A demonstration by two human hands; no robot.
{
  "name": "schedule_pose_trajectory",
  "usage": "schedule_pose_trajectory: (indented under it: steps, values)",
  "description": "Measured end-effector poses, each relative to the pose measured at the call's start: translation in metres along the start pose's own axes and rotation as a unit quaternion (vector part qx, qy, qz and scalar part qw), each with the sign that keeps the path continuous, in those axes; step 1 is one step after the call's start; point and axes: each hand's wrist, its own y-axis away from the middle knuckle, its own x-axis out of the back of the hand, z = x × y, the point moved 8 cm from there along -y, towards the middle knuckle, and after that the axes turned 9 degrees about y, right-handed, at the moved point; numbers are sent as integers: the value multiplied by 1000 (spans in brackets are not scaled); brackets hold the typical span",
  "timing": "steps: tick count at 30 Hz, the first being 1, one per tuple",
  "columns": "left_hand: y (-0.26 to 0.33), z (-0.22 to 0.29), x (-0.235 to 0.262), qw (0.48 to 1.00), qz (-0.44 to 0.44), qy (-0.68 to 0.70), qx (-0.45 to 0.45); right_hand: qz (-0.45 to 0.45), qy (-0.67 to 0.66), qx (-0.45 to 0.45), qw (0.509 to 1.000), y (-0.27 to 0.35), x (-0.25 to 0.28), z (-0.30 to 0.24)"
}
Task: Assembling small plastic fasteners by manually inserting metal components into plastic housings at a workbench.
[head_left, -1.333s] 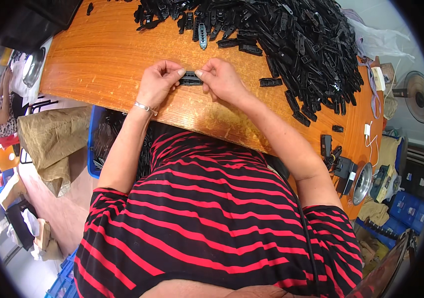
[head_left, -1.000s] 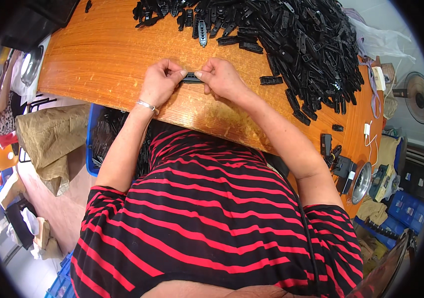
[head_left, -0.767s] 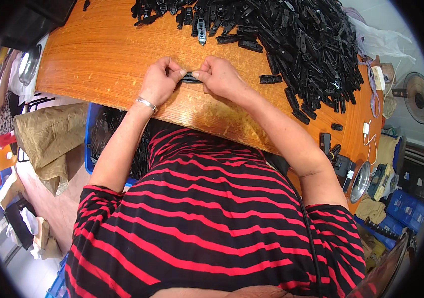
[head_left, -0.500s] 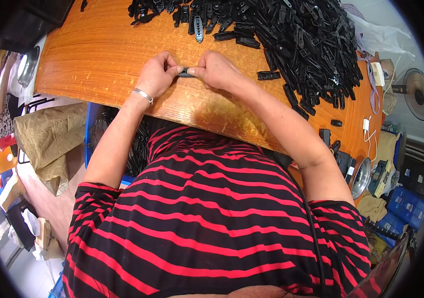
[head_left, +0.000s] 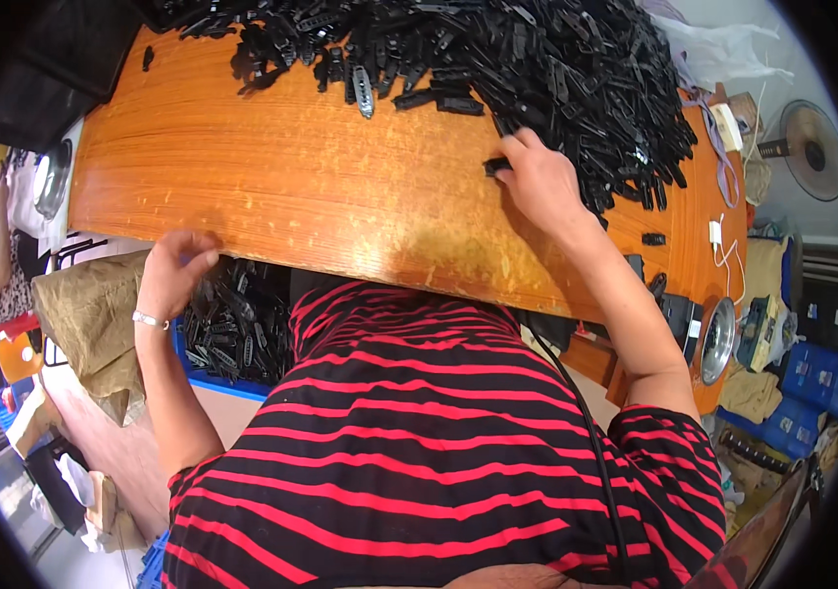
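Note:
My right hand (head_left: 540,185) is at the near edge of a big heap of small black plastic pieces (head_left: 595,98). Its thumb and fingers are closed on one short black plastic piece (head_left: 498,167); the exact kind is too small to make out. Past the table's front edge, my left hand (head_left: 175,273) hangs beside a blue crate (head_left: 213,376) that is full of similar black pieces (head_left: 232,329). Its thumb and forefinger are apart, and nothing shows between them. One piece with a pale grey face (head_left: 363,90) lies at the heap's near fringe.
The wooden table (head_left: 271,196) ends in a worn front edge close to my body. Brown wrapping material (head_left: 95,314) sits left of the crate. A white cable (head_left: 730,263), a round metal dish (head_left: 718,339) and a fan (head_left: 813,152) are on the right. A person (head_left: 1,260) is far left.
Both hands were together on a dark piece over the table. They have parted: my left hand moved down left to the crate, my right moved right to the heap and took a piece.

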Motion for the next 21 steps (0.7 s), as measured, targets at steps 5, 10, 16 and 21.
schedule_pose_trajectory:
  steps: [5,10,16,21]
  values:
    - [-58,66,-40,985,95,21,-139,2,5,2,1000,0,-15,3]
    - [-113,151,-98,935,124,-92,-321,-37,-12,34,999,-21,-36,-49]
    - [-142,174,-130,883,87,-263,-379,-50,-112,86,989,-34,-46,-113]
    - [-141,166,-128,878,68,-319,-351,-58,-141,120,981,-35,-49,-124]
